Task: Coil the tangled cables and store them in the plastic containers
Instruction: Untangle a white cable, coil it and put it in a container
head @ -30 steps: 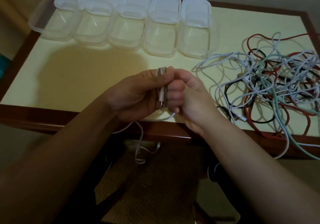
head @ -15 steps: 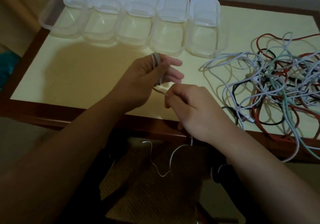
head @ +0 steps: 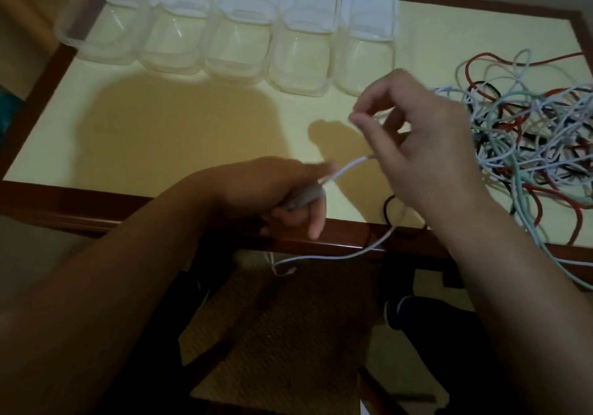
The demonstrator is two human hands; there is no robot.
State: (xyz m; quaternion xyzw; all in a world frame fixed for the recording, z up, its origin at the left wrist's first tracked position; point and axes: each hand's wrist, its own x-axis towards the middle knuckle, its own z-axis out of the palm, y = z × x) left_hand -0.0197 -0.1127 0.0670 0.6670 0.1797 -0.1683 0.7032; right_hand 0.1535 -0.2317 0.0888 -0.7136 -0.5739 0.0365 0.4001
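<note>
My left hand (head: 272,193) is closed around a small coil of white cable (head: 345,168) near the table's front edge. A strand of that cable runs up and right to my right hand (head: 426,148), which pinches it between thumb and fingers above the table. The cable's loose tail (head: 327,257) hangs over the front edge and ends below it. A tangled heap of white, red, black and pale green cables (head: 529,132) lies on the right of the table. Several clear plastic containers (head: 301,45) stand in a row at the back, all without contents.
The table (head: 160,125) has a pale yellow top and a dark wooden rim. Some cables from the heap hang over the front right edge (head: 552,254). A woven chair seat (head: 282,334) sits below the front edge.
My left hand has dropped toward the front edge with the coil. My right hand has lifted up and to the right, drawing out a strand of the white cable.
</note>
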